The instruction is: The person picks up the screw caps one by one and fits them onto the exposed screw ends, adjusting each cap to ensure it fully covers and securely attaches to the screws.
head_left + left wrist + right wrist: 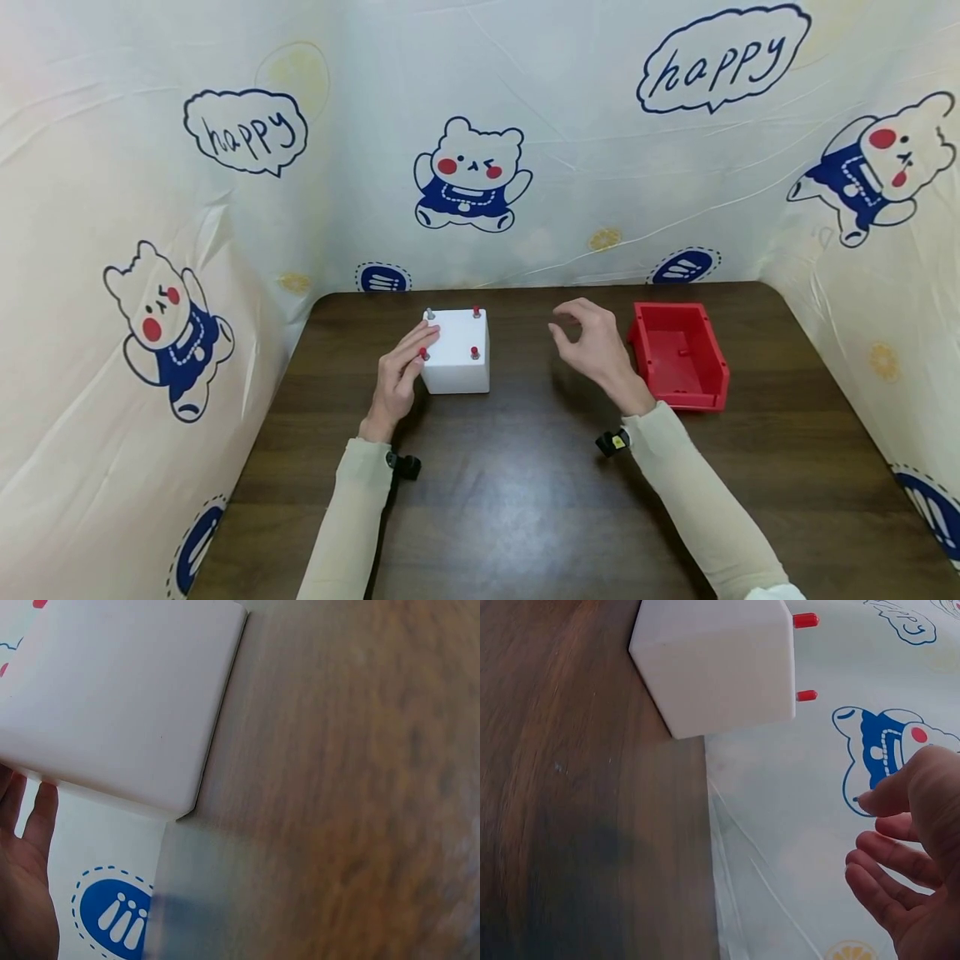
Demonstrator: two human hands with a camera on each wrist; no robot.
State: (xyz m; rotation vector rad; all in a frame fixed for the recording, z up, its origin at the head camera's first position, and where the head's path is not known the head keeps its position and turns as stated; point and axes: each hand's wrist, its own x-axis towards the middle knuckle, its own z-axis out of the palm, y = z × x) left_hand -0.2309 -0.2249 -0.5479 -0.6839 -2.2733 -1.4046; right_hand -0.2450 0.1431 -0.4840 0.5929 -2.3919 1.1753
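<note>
On the table stands a white box [456,373], upright. Small metal posts stick up at its top corners; three carry red caps, one of them a red cap [475,352] at the front right. The back left metal post [430,313] is bare grey. My left hand [393,375] rests against the box's left side, fingers fairly straight along its top left edge. Apart from the box, to its right, my right hand [595,342] hovers with fingers and thumb loosely bent and nothing between them. In the right wrist view two red caps [805,620] show beyond the box's side.
A red plastic bin [678,398] sits on the table to the right, just beyond my right hand and wrist. The brown wooden table [517,500] ends at a printed cloth [570,208] at the back and both sides.
</note>
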